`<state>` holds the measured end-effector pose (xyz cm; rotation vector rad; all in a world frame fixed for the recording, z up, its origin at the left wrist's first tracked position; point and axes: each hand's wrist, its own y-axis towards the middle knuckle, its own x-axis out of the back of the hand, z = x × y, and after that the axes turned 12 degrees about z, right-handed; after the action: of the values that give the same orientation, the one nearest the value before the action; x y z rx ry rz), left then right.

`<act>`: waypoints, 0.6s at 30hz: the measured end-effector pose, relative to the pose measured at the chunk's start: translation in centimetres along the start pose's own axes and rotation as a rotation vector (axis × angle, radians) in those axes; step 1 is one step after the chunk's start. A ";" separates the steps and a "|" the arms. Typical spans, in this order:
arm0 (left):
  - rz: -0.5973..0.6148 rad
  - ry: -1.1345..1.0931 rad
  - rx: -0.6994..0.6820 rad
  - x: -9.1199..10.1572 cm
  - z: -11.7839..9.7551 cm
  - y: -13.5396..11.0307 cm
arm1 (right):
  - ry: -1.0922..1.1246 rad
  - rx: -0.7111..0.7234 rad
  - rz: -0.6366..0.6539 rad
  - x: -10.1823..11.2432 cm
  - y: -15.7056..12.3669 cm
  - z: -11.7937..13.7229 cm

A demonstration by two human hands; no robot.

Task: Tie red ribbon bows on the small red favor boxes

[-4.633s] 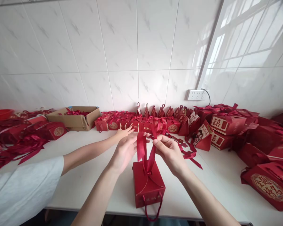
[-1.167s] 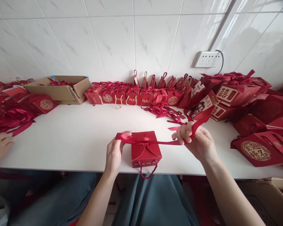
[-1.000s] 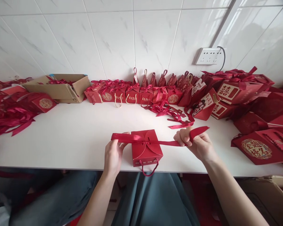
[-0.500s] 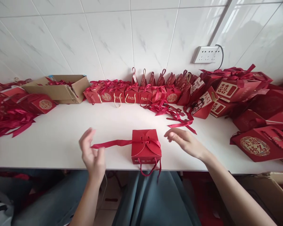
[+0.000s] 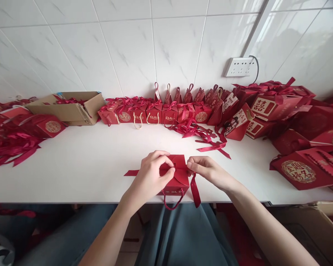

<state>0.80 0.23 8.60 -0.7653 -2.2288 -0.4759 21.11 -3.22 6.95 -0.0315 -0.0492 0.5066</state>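
A red gift box [image 5: 180, 181] with curved lid flaps stands near the table's front edge, its twisted cord handle [image 5: 173, 206] hanging down in front. My left hand [image 5: 151, 173] reaches over the box's left side, thumb and forefinger closed on the red ribbon at the middle of the lid. One ribbon tail [image 5: 130, 173] sticks out on the table behind that hand. At the box's right edge my right hand [image 5: 208, 170] pinches the ribbon's other end [image 5: 194, 190], which dangles below the fingers. Part of the lid is hidden by my left hand.
Along the tiled wall stands a row of small red boxes [image 5: 155, 112]. Loose ribbons [image 5: 208, 136] lie in front of it. An open cardboard box [image 5: 80, 114] is at the left, beside a ribbon heap [image 5: 13, 146]. Larger red boxes [image 5: 302, 170] are piled at the right.
My left hand has moved right, from the stretched-out left ribbon tail to the lid's middle. My right hand has come in from beside the box and closed on the right ribbon end.
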 end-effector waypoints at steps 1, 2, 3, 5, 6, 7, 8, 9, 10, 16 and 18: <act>-0.005 -0.008 0.012 -0.1 -0.1 0.1 | 0.024 0.007 0.001 0.0 0.1 0.0; -0.009 -0.013 0.021 -0.2 -0.1 0.2 | 0.050 0.015 0.001 -0.1 0.1 -0.1; -0.013 -0.016 0.026 -0.3 -0.2 0.3 | 0.082 0.025 0.003 -0.1 0.2 -0.3; -0.013 -0.024 0.033 -0.5 -0.2 0.4 | 0.159 0.039 0.009 -0.2 0.3 -0.6; -0.013 -0.028 0.035 -0.6 -0.3 0.4 | 0.198 0.043 0.009 -0.2 0.4 -0.7; -0.017 -0.033 0.039 -0.7 -0.2 0.3 | 0.237 0.047 0.008 -0.2 0.4 -0.9; -0.025 -0.038 0.042 -0.8 -0.2 0.3 | 0.276 0.049 0.007 -0.2 0.5 -1.1; -0.033 -0.045 0.046 -0.9 -0.2 0.2 | 0.312 0.050 0.001 -0.3 0.6 -1.3; -0.044 -0.052 0.049 -1.0 -0.2 0.2 | 0.344 0.051 -0.008 -0.3 0.7 -1.5; -0.084 -0.108 0.045 -1.3 0.1 -0.2 | 0.360 0.033 -0.042 -0.5 0.7 -2.2; -0.116 -0.178 0.036 -1.1 0.7 -0.6 | 0.257 -0.002 -0.039 -0.3 0.3 -2.1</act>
<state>0.69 -0.25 7.25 -0.6850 -2.4504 -0.4371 20.82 -3.18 4.88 -0.0969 0.2013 0.4605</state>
